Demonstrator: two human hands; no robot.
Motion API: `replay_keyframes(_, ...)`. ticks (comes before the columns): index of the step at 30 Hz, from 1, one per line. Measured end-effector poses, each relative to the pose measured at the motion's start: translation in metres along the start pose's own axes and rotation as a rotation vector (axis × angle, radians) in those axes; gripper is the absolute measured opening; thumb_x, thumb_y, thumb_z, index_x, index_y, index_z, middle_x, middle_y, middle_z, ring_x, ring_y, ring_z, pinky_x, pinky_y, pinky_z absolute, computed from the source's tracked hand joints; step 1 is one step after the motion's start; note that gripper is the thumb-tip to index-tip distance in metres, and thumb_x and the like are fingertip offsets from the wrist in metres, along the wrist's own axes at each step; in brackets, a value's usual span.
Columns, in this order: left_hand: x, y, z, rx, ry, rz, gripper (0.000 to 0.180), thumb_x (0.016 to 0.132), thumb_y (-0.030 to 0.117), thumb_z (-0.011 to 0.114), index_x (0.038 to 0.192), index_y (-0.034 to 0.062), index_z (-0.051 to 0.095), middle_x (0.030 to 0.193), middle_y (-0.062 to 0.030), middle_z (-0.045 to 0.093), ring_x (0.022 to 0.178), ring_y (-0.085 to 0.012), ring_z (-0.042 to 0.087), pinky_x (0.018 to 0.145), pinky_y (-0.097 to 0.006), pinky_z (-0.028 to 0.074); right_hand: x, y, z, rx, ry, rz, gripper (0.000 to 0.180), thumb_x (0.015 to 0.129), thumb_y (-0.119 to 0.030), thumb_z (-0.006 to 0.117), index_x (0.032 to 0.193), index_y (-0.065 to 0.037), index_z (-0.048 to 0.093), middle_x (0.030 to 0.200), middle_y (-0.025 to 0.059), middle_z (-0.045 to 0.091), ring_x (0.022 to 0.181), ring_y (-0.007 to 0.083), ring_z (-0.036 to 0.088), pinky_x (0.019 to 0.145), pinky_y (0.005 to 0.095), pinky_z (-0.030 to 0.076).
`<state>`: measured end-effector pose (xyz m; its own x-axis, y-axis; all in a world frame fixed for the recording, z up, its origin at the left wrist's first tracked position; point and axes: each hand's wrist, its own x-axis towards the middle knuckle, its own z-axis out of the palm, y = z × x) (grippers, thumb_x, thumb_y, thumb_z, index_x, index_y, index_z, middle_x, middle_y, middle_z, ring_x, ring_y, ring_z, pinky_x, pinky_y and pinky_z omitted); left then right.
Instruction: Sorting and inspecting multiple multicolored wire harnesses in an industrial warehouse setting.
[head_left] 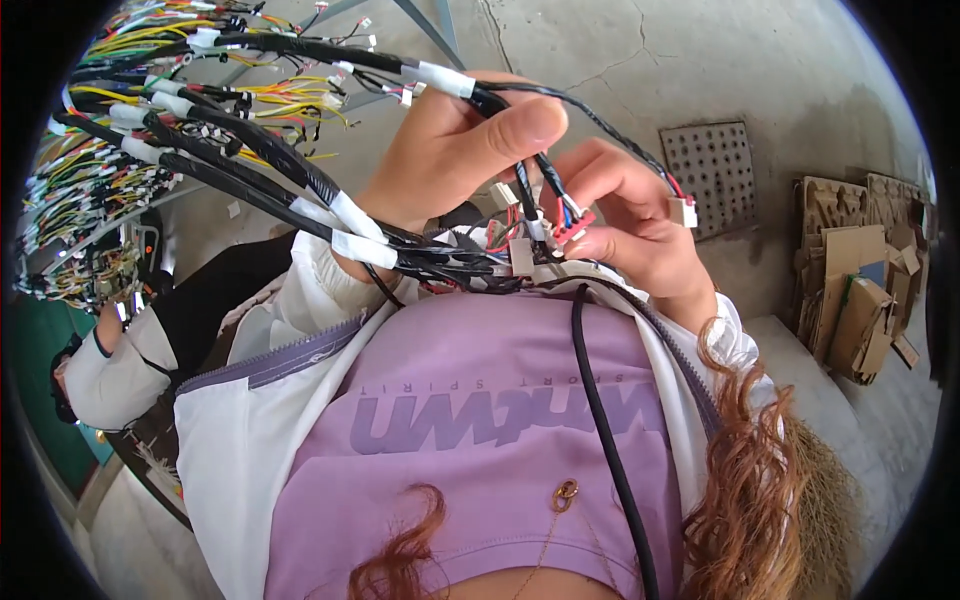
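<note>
A black-sleeved wire harness [270,150] with white tape wraps comes in from the upper left and runs in several branches toward my hands. My left hand [445,150] is closed on one upper branch, its thumb laid over the cable just past a tape wrap. With thumb and fingers, my right hand [645,235] pinches a small red connector [574,228] at a branch's end. A thin cable arches over that hand to a white connector [683,212] hanging beside its fingers. More small connectors sit below, close against my chest, partly hidden among wires.
Many more harnesses with yellow, red and white wires [80,190] hang at the far left. Another person [130,370] is there. Flattened cardboard boxes [850,290] lean at the right, near a perforated floor plate [712,175]. A black cable [600,420] runs down my front.
</note>
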<state>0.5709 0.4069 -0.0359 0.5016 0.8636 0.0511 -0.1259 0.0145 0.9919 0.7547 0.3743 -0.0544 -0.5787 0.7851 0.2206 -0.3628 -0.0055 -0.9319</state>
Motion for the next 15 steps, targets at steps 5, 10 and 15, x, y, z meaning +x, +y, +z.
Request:
replay_keyframes(5, -0.004, 0.009, 0.009, -0.061, 0.032, 0.047, 0.05, 0.084, 0.046, 0.05, 0.056, 0.005, 0.042, 0.054, -0.002, 0.039, 0.051, -0.0118, 0.032, 0.048, -0.027, 0.022, 0.003, 0.0, 0.006, 0.021, 0.001, -0.101, 0.015, 0.073, -0.001, 0.064, 0.085, -0.002, 0.057, 0.085, 0.0094, 0.056, 0.081, 0.02, 0.053, 0.072, 0.0301, 0.041)
replay_keyframes(10, -0.005, 0.009, 0.012, -0.103, 0.037, 0.036, 0.052, 0.083, 0.046, 0.052, 0.053, 0.0047, 0.041, 0.053, -0.0023, 0.039, 0.051, -0.0118, 0.032, 0.047, -0.027, 0.021, 0.001, -0.002, 0.009, -0.008, 0.043, -0.119, 0.015, 0.071, 0.001, 0.065, 0.084, -0.002, 0.058, 0.085, 0.0107, 0.057, 0.08, 0.0223, 0.054, 0.071, 0.0319, 0.042)
replay_keyframes(15, -0.004, 0.009, 0.016, -0.098, 0.061, 0.052, 0.052, 0.083, 0.045, 0.052, 0.053, 0.0045, 0.04, 0.053, -0.0026, 0.039, 0.05, -0.0121, 0.031, 0.047, -0.028, 0.021, -0.001, -0.006, 0.008, -0.024, 0.061, -0.118, 0.015, 0.071, 0.001, 0.065, 0.084, -0.001, 0.058, 0.085, 0.0119, 0.058, 0.08, 0.0234, 0.055, 0.071, 0.0322, 0.043)
